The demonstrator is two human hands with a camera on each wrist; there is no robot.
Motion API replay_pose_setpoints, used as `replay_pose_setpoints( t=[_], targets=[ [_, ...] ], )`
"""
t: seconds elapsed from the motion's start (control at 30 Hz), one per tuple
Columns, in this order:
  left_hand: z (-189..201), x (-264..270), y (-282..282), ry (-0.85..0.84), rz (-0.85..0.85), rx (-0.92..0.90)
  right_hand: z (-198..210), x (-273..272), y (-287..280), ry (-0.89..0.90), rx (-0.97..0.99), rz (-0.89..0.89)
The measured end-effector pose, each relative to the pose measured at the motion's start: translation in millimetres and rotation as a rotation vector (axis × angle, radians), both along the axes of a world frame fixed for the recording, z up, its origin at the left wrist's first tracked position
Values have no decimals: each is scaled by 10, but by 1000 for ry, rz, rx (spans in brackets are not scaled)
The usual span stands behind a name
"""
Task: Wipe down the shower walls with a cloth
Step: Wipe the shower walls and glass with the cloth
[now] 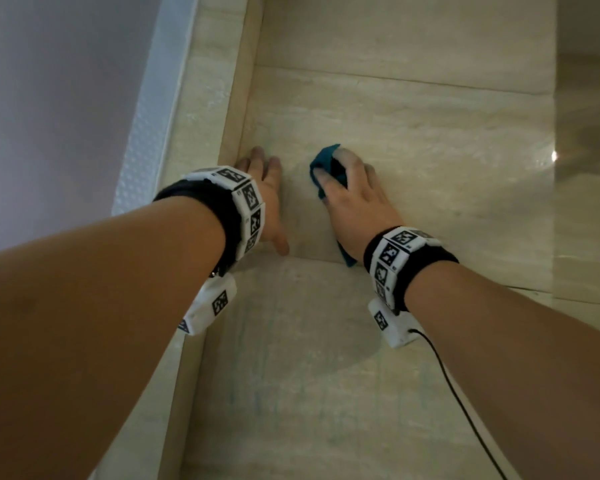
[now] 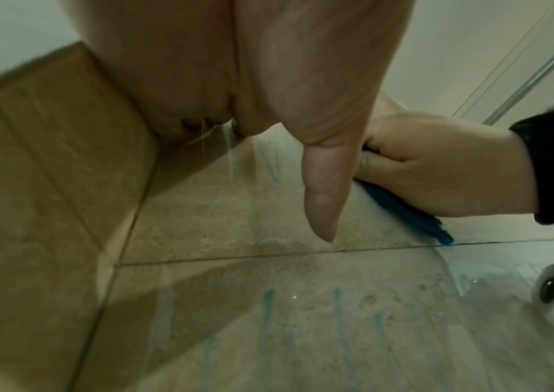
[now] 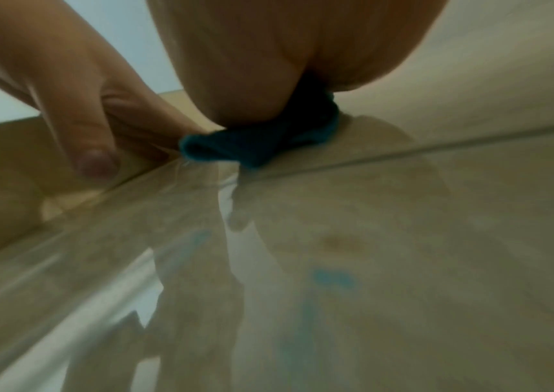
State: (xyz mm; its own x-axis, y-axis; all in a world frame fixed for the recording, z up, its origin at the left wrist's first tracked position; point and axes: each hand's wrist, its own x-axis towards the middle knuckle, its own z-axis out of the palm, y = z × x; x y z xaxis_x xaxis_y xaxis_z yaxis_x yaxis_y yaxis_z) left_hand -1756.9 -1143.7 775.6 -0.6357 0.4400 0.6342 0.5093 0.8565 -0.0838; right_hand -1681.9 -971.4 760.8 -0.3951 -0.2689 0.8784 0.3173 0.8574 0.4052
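A teal cloth (image 1: 326, 161) is bunched under my right hand (image 1: 350, 195), which grips it and presses it against the beige tiled shower wall (image 1: 430, 140). The cloth's tail hangs out below the palm near a grout line. In the right wrist view the cloth (image 3: 269, 138) bulges from under the palm onto the tile. My left hand (image 1: 267, 195) lies flat on the wall with straight fingers, close to the inner corner on the left. In the left wrist view its thumb (image 2: 326, 191) points down, and the right hand (image 2: 436, 169) holds the cloth (image 2: 406, 212) beside it.
A second beige tiled wall (image 1: 208, 109) meets the wiped one at a corner on the left. A white patterned strip (image 1: 153, 109) and a pale surface lie beyond it. Glossy tile (image 1: 586, 168) reflects light on the right. Faint blue streaks (image 2: 269, 299) mark the lower tile. A black cable (image 1: 465, 403) trails from the right wrist.
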Motion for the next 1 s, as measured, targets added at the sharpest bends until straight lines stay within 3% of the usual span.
replay_pose_setpoints(
  t=[0.17,0.27,0.47,0.83,1.0],
  targets=[
    [10,6,-15,1,-6,-11,43,-39,-51,57,22,81],
    [-2,-2,11,17,11,-16,83,-79,-62,-43,-34,85],
    [-31,-28,38,18,25,30,64,25,126,-95,-30,-119],
    [-133,-175,154,86,-44,167,247,1138,1382,183,-484,-298],
    [-258,-153,235,125,-85,274,336,1176,1391,251,-645,-310]
  ],
)
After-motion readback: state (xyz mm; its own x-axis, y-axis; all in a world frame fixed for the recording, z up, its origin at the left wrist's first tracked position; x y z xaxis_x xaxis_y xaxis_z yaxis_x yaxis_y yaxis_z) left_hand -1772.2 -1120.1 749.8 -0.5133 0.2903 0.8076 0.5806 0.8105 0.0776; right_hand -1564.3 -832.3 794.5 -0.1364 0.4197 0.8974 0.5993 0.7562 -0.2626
